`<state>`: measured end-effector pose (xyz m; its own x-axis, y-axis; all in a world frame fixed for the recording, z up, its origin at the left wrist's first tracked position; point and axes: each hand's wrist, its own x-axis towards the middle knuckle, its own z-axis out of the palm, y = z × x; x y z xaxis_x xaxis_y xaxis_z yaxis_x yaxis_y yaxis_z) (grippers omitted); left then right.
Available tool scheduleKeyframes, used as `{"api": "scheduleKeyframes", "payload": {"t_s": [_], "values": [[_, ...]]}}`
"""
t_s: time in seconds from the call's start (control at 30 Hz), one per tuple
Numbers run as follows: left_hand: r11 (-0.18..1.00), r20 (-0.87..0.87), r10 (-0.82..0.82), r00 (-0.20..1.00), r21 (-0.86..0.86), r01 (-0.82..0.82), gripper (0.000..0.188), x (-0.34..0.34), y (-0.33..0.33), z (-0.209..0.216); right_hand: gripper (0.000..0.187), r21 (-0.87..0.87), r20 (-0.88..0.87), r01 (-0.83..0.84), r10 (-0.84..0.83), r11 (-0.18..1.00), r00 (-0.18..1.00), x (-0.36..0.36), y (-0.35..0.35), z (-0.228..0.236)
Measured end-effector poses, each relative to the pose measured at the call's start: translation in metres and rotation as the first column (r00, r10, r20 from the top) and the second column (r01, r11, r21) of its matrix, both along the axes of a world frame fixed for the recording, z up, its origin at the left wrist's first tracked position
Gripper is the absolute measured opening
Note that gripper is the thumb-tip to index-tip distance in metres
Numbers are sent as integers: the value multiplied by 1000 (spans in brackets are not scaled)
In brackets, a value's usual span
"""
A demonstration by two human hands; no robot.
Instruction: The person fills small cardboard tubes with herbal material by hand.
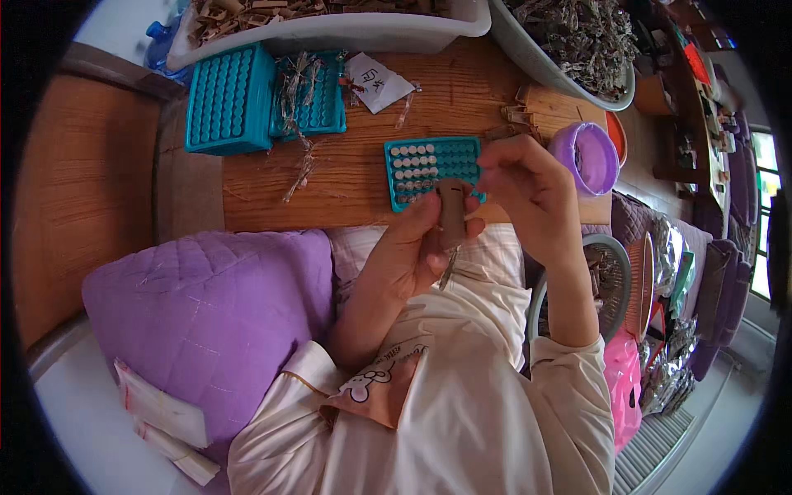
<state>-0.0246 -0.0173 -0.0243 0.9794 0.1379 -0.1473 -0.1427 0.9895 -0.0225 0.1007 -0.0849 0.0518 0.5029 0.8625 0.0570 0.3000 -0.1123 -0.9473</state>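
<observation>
My left hand (410, 238) grips a small brown-grey casing (452, 210) with a short dark slot near its top. A thin shiny strip (449, 271) hangs below the casing, under the fingers. Just right of the casing's upper end is my right hand (536, 186), thumb and fingers curled together in a pinch. Whatever those fingertips hold, if anything, is too small to make out. Directly beyond both hands lies a teal tray (393, 173) of round holes, its left part filled with white-topped round pieces (415, 162) and partly covered by my hands.
Stacked teal trays (227, 99) stand at the far left, beside another teal tray (328, 111) bearing shiny strips (299, 87). A white tub (346, 35) of brown pieces and a grey tub (544, 58) line the back. A purple basket (612, 165) sits right; a grey basket (624, 280) is nearer.
</observation>
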Motion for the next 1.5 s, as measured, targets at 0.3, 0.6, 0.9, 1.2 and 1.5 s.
{"api": "scheduleKeyframes", "payload": {"t_s": [0.3,0.6,0.9,1.2,1.5], "values": [[1000,38,-6,999,-29,7,40,1,-2,-6,9,5,-169,82,-80,997,982,-9,2,-14],[926,-55,5,998,376,16,42,1,3,-8,5,-87,-108,-5,-5,996,994,-8,-3,-15],[946,-23,1,1000,323,7,39,4,1,3,6,-57,-125,37,-44,998,991,-8,-10,-7],[895,5,10,1000,446,-11,42,4,-1,-7,1,-31,-236,40,-46,999,971,-14,-18,-7],[830,58,18,998,555,-48,43,2,0,-11,1,16,-2,-9,9,1000,1000,-13,-20,-9]]}}
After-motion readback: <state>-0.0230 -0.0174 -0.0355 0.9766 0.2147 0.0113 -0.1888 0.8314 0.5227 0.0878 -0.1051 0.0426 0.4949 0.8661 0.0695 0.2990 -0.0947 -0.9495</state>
